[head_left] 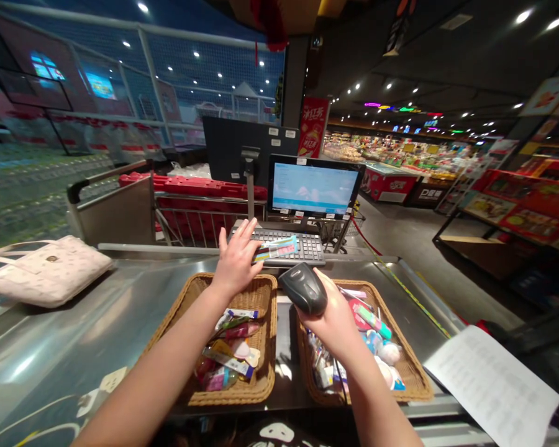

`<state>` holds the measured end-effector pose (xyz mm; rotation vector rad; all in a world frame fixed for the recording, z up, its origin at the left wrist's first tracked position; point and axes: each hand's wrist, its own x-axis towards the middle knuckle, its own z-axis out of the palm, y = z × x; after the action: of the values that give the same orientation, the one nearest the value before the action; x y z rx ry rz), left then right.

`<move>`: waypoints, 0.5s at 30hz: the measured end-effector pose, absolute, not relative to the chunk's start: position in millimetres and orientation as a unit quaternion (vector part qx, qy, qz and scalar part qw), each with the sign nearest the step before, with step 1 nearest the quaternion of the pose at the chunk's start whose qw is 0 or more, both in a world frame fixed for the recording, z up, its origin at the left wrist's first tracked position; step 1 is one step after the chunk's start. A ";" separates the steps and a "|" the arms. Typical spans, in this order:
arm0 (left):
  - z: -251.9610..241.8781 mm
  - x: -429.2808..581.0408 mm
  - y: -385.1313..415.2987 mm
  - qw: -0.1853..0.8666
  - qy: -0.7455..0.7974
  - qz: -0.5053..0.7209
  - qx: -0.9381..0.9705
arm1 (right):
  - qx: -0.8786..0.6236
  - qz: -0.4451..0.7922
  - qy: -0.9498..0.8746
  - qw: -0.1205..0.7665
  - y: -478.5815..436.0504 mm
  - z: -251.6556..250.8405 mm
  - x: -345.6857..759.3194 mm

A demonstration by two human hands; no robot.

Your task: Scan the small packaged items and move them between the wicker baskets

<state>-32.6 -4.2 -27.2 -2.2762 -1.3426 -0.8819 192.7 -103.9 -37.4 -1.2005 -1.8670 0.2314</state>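
My left hand (236, 257) is raised over the left wicker basket (181, 310), gripping a flat blue-and-pink packet (276, 248) that lies out over the keyboard (302, 247). My right hand (331, 316) grips a black barcode scanner (304, 288), its head turned toward the packet. Beneath that hand is the right wicker basket (412, 371), filled with small packaged goods. Several colourful packets lie in the left basket as well. A lit screen (313, 187) stands behind the keyboard.
The baskets rest on a steel checkout counter (74, 335). A pale handbag (46, 270) lies at its left. A printed paper sheet (494, 385) sits at the right edge. Red shopping carts (190, 205) stand behind the counter. Shop shelves (522, 211) line the aisle on the right.
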 end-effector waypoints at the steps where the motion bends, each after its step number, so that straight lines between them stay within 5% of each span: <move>1: -27.6 -34.1 -4.1 0.177 -0.474 -0.311 -0.804 | -0.486 0.093 -0.751 0.438 -104.1 -38.0 191.7; 15: -45.6 -62.2 -10.7 0.156 -0.489 -0.302 -0.804 | -0.483 0.127 -0.753 0.429 -103.2 -44.3 170.5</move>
<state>-62.2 -10.7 -45.6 -2.3013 -1.3999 -0.8635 170.5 -103.2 -44.3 -1.2052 -1.8805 0.3163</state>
